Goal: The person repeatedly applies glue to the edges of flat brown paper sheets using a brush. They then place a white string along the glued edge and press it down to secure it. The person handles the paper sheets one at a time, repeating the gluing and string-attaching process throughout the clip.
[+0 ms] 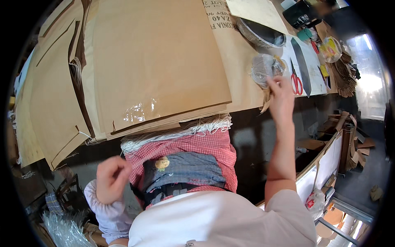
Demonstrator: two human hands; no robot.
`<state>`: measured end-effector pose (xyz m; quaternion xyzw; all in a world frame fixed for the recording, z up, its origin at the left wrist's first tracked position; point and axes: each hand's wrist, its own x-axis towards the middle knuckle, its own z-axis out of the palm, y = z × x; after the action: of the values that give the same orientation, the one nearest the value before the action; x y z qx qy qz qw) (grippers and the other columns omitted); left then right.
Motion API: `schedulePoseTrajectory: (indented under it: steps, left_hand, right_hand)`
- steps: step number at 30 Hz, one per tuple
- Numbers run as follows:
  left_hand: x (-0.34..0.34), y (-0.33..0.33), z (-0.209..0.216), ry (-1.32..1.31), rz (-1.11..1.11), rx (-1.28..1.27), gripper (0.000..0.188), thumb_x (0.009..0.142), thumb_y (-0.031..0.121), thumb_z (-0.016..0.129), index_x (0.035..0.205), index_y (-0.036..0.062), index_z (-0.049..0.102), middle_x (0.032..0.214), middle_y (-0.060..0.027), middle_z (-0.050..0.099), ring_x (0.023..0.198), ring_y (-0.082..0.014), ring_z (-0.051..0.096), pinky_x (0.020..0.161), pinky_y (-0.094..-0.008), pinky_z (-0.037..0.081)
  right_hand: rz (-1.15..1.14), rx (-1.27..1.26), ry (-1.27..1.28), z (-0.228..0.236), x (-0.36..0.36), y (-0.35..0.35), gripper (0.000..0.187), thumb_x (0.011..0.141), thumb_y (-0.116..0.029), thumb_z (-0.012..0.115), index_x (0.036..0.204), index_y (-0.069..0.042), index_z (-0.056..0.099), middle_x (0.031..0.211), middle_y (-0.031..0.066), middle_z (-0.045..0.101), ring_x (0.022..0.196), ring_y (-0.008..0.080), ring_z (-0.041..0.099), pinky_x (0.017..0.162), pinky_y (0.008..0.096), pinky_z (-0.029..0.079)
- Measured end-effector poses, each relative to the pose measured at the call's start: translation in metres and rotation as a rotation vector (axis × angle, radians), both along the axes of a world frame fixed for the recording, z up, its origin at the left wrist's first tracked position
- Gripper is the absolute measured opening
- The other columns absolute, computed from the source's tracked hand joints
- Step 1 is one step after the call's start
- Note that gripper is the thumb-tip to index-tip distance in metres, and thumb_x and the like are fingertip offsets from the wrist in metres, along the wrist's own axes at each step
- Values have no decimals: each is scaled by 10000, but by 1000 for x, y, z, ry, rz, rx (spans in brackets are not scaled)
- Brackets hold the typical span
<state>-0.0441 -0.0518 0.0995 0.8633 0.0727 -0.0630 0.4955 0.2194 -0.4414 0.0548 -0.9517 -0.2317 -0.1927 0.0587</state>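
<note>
Scissors (294, 74) and a plastic bag (261, 68) lay near the right hand (282, 99). The left hand (112, 179) curled; neither grip's hold could be told.

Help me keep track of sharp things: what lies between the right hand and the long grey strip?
In the head view, red-handled scissors lie between the right hand and the long grey strip.

Table (240, 92) with stacked brown paper (160, 57), round basin (254, 33), clear plastic bag (261, 69)
</note>
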Motion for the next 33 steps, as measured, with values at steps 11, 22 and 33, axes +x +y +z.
schedulePoseTrajectory:
  steps: [11, 22, 33]
  left_hand:
    - [-1, 7, 57, -319, 138, 424, 85, 702, -82, 625, 748, -18, 593, 639, -92, 544, 545, -169, 497, 499, -256, 345]
    - [71, 47, -83, -289, 224, 231, 65, 758, 2, 668, 813, -32, 664, 703, -83, 600, 625, -147, 577, 574, -244, 438]
    - [65, 28, -81, -612, 107, 865, 195, 722, -27, 631, 908, 30, 624, 838, -106, 586, 778, -296, 577, 647, -350, 466]
  right_hand:
    - [723, 817, 1044, 8, -102, 81, 108, 834, -61, 620, 897, -7, 688, 780, 75, 628, 726, 171, 589, 666, 282, 473]
    - [36, 688, 1168, -36, 6, 74, 59, 774, -58, 639, 781, -2, 622, 619, -14, 542, 580, 65, 505, 529, 214, 410]
    - [34, 935, 1209, -47, -8, 78, 227, 676, 37, 672, 732, -59, 474, 627, 0, 478, 597, 103, 490, 505, 256, 386]
